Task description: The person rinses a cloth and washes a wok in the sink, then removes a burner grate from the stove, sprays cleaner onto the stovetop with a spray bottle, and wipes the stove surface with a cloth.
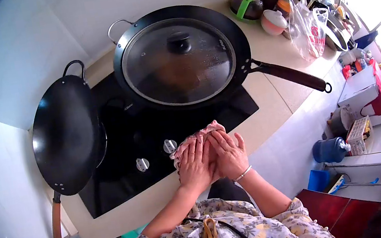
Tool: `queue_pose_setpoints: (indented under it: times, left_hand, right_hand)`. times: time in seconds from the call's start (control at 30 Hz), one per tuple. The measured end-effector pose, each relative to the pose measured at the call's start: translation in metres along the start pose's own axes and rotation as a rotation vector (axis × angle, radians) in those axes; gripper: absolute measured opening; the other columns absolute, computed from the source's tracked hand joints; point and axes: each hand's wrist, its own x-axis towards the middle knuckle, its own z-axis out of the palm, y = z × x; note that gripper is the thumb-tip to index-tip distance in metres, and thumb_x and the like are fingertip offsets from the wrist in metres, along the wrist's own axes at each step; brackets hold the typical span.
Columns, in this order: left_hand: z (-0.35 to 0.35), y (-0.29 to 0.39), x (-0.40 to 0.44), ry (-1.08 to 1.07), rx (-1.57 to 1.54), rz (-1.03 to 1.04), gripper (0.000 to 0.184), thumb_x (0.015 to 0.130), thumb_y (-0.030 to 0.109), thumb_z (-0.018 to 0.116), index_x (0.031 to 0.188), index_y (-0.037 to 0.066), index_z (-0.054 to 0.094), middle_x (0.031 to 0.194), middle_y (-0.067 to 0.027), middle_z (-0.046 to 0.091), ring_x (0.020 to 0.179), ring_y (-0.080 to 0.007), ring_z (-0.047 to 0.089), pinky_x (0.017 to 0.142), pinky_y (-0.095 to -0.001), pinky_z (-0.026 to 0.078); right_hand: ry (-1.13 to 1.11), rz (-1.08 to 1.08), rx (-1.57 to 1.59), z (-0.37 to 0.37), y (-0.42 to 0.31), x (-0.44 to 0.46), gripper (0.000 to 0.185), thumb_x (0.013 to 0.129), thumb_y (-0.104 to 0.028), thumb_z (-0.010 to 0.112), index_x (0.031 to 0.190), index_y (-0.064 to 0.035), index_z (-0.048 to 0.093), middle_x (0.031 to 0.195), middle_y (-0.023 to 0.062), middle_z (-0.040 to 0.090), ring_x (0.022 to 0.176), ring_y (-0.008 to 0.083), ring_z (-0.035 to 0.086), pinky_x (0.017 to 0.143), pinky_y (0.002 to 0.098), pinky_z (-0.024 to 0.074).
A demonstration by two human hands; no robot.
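A crumpled pink cloth [213,126] bunches around my fingers, close to the front edge of the counter by the stove. My left hand [194,167] holds it from the left, fingers extended side by side over its folds. My right hand [229,156], with a bracelet at the wrist, grips the same cloth from the right; one outer finger sticks up apart. The hands touch each other at the middle. Much of the cloth is hidden beneath them. Just beyond are two stove knobs [170,146] on the black cooktop [125,179].
A large wok [243,45] with a glass lid [153,70] sits on the cooktop, its handle [293,74] jutting right. Another wok [66,133] stands tilted at the left wall. Right are a plastic bag [306,31], a pink bowl [274,22] and a blue water jug [329,151].
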Motion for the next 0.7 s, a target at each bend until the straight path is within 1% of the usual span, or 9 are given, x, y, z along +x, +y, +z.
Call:
queue_pose_setpoints:
  times: [0.07, 0.17, 0.27, 0.37, 0.43, 0.5, 0.6, 0.67, 0.7]
  left_hand:
    - [0.006, 0.011, 0.016, -0.017, 0.064, -0.017, 0.074, 0.084, 0.036, 0.061, 0.146, 0.005, 0.035, 0.154, -0.0156, 0.028, 0.141, -0.0346, 0.028, 0.116, -0.0510, 0.019]
    - [0.019, 0.031, 0.045, -0.010, 0.106, -0.040, 0.070, 0.087, 0.039, 0.056, 0.145, 0.005, 0.036, 0.153, -0.0154, 0.029, 0.141, -0.0331, 0.027, 0.116, -0.0508, 0.017]
    - [0.032, 0.057, 0.081, -0.030, 0.168, -0.073, 0.071, 0.087, 0.040, 0.056, 0.146, 0.006, 0.036, 0.153, -0.0153, 0.028, 0.142, -0.0336, 0.026, 0.116, -0.0503, 0.016]
    - [0.049, 0.080, 0.114, 0.012, 0.176, -0.105, 0.072, 0.084, 0.037, 0.060, 0.144, 0.005, 0.037, 0.153, -0.0163, 0.029, 0.141, -0.0358, 0.026, 0.116, -0.0513, 0.018]
    - [0.057, 0.090, 0.130, 0.021, 0.176, -0.131, 0.071, 0.083, 0.035, 0.061, 0.144, 0.006, 0.038, 0.153, -0.0159, 0.029, 0.141, -0.0356, 0.026, 0.116, -0.0504, 0.018]
    - [0.062, 0.098, 0.144, 0.021, 0.146, -0.127, 0.070, 0.083, 0.034, 0.060, 0.144, 0.007, 0.038, 0.153, -0.0155, 0.029, 0.142, -0.0350, 0.025, 0.116, -0.0497, 0.019]
    - [0.069, 0.109, 0.162, 0.002, 0.198, -0.148, 0.068, 0.086, 0.036, 0.058, 0.145, 0.009, 0.038, 0.154, -0.0145, 0.028, 0.143, -0.0331, 0.024, 0.116, -0.0489, 0.016]
    - [0.070, 0.117, 0.173, -0.029, 0.193, -0.152, 0.066, 0.089, 0.038, 0.054, 0.146, 0.010, 0.036, 0.154, -0.0147, 0.028, 0.144, -0.0325, 0.023, 0.117, -0.0491, 0.015]
    - [0.073, 0.118, 0.178, -0.039, 0.192, -0.147, 0.066, 0.089, 0.038, 0.054, 0.146, 0.010, 0.036, 0.154, -0.0147, 0.028, 0.144, -0.0325, 0.023, 0.117, -0.0491, 0.015]
  right_hand:
    - [0.013, -0.021, 0.010, -0.002, 0.019, 0.005, 0.069, 0.073, -0.020, 0.063, 0.140, -0.0171, 0.047, 0.148, -0.0014, 0.041, 0.139, 0.0131, 0.033, 0.114, 0.0461, 0.0126]
    - [0.030, -0.068, 0.030, -0.010, 0.058, 0.019, 0.065, 0.077, -0.019, 0.060, 0.140, -0.0166, 0.047, 0.149, -0.0012, 0.041, 0.139, 0.0134, 0.034, 0.114, 0.0469, 0.0134]
    - [0.011, -0.117, 0.052, -0.022, 0.104, 0.032, 0.061, 0.079, -0.018, 0.058, 0.139, -0.0153, 0.048, 0.149, -0.0002, 0.041, 0.139, 0.0139, 0.034, 0.114, 0.0480, 0.0146]
    - [-0.012, -0.148, 0.116, -0.035, 0.145, 0.047, 0.061, 0.079, -0.017, 0.057, 0.139, -0.0132, 0.048, 0.149, 0.0017, 0.041, 0.139, 0.0147, 0.034, 0.113, 0.0494, 0.0161]
    - [-0.019, -0.203, 0.098, -0.039, 0.169, 0.052, 0.059, 0.081, -0.022, 0.055, 0.139, -0.0124, 0.048, 0.149, 0.0020, 0.040, 0.140, 0.0147, 0.032, 0.114, 0.0497, 0.0155]
    - [-0.027, -0.241, 0.065, -0.043, 0.189, 0.059, 0.061, 0.081, -0.022, 0.055, 0.140, -0.0114, 0.047, 0.149, 0.0044, 0.040, 0.140, 0.0176, 0.034, 0.113, 0.0497, 0.0207]
    - [-0.088, -0.182, 0.207, -0.050, 0.206, 0.068, 0.062, 0.078, -0.019, 0.059, 0.138, -0.0111, 0.048, 0.147, 0.0053, 0.043, 0.137, 0.0209, 0.039, 0.113, 0.0487, 0.0216]
    - [0.013, -0.230, 0.282, -0.042, 0.224, 0.074, 0.063, 0.079, -0.017, 0.059, 0.140, -0.0100, 0.046, 0.148, 0.0106, 0.041, 0.135, 0.0272, 0.041, 0.112, 0.0446, 0.0290]
    - [0.010, -0.220, 0.287, -0.043, 0.229, 0.075, 0.063, 0.079, -0.017, 0.059, 0.140, -0.0100, 0.046, 0.148, 0.0106, 0.041, 0.135, 0.0272, 0.041, 0.112, 0.0446, 0.0290]
